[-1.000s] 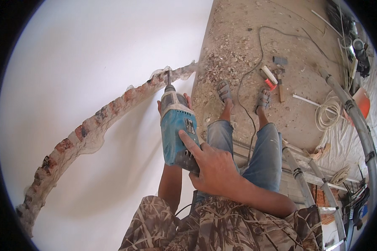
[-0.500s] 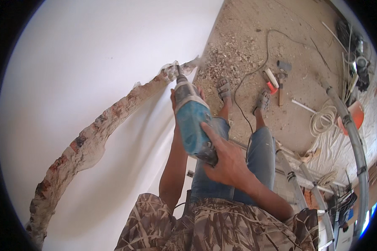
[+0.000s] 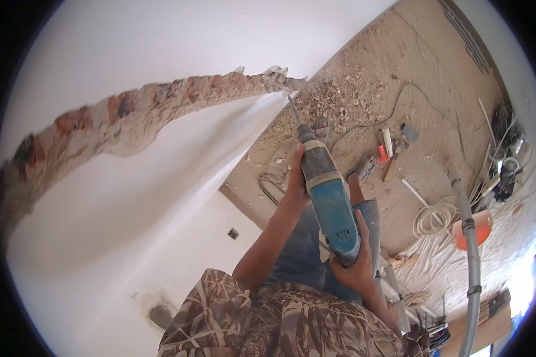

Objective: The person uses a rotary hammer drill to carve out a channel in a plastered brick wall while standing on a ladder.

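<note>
A blue and grey rotary hammer [image 3: 330, 202] with a long thin chisel bit [image 3: 294, 109] slants up and to the left in front of me. My left hand [image 3: 298, 178] wraps round the grey front of its body, below the chuck. At the rear end my right hand [image 3: 357, 265] grips it, the handle mostly hidden under the palm. The bit's tip is close to the far end of a rough channel [image 3: 155, 107] cut through white plaster into red brick. Whether the tip touches the wall I cannot tell.
Broken rubble [image 3: 330, 98] lies along the white wall [image 3: 178, 35]. A power cable [image 3: 399, 101] curls over the dusty floor. Near my feet are a hammer [image 3: 393, 163], a grey pipe piece [image 3: 408, 131] and a red-ended tool [image 3: 383, 153]. To the right are coiled cable [image 3: 435, 219] and a ladder rail [image 3: 470, 262].
The hammer has come back and to the right, its bit out of the channel and showing longer. My right hand has shifted on the rear end. The whole view has turned.
</note>
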`<state>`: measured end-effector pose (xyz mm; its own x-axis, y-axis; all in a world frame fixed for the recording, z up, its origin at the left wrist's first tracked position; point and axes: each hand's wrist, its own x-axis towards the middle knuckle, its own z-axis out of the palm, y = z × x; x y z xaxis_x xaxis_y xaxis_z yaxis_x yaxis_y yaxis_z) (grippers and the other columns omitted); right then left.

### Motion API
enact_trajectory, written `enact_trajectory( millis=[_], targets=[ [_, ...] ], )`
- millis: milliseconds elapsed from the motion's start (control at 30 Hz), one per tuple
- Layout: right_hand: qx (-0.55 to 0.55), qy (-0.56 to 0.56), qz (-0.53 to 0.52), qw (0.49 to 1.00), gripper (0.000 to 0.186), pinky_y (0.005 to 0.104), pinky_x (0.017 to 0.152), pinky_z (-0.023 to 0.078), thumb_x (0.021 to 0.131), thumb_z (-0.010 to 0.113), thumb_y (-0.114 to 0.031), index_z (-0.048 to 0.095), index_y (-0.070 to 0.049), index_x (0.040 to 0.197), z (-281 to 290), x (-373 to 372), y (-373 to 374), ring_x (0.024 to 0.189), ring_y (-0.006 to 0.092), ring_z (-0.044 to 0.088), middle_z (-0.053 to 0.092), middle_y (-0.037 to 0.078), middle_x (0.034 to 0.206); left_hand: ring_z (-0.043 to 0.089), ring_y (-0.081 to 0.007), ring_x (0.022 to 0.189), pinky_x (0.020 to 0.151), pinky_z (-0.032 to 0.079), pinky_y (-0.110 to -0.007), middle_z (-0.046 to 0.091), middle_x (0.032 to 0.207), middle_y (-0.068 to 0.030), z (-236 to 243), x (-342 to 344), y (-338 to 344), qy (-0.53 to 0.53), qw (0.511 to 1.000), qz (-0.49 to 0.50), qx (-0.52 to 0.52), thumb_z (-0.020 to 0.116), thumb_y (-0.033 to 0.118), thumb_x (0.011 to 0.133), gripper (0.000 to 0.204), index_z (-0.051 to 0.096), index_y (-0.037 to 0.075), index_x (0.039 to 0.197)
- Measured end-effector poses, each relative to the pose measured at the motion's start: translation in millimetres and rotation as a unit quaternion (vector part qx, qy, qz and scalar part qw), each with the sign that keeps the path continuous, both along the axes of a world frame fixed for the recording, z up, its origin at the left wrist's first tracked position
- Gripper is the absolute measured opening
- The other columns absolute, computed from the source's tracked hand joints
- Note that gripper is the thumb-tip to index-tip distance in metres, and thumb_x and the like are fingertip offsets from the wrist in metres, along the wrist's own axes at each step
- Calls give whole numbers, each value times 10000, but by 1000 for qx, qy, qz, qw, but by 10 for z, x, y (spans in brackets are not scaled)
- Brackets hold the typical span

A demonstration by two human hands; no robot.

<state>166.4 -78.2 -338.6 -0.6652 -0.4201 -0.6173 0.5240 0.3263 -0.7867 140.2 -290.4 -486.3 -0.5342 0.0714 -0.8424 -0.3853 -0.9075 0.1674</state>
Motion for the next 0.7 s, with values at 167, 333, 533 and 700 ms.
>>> enact_trajectory(
  millis=[167, 333, 533, 700],
  targets=[
    [-17, 1, -39, 999, 979, 430, 1084, 437, 738, 690, -8, 188, 27, 1578, 62, 154, 187, 1296, 375, 562, 515, 280, 1413, 699, -227, 972, 868, 594, -405, 691, 1042, -91, 91, 123, 206, 9, 999, 32, -31, 541, 608, 979, 589, 596, 81, 1237],
    [-10, 35, -18, 999, 973, 423, 1083, 437, 740, 684, -11, 200, 6, 1584, 141, 180, 164, 1296, 378, 562, 514, 273, 1418, 707, -242, 947, 815, 611, -403, 691, 1029, -105, 89, 117, 150, 36, 997, 38, -64, 533, 633, 974, 622, 607, 65, 1218],
    [-28, 42, 11, 999, 1001, 432, 1065, 455, 733, 686, -25, 188, -36, 1601, 352, -64, -152, 1298, 409, 562, 504, 300, 1425, 714, -237, 916, 811, 625, -427, 685, 1004, -109, 290, -91, -134, 86, 995, 42, -38, 580, 685, 914, 678, 630, 63, 1179],
    [-13, 126, 16, 992, 1006, 452, 1055, 467, 735, 692, -41, 185, -47, 1603, 330, -94, -446, 1299, 424, 559, 500, 309, 1428, 718, -228, 877, 780, 634, -424, 690, 971, -106, 503, -319, -336, 107, 993, 23, -49, 550, 684, 928, 665, 647, 63, 1147]
  ],
)
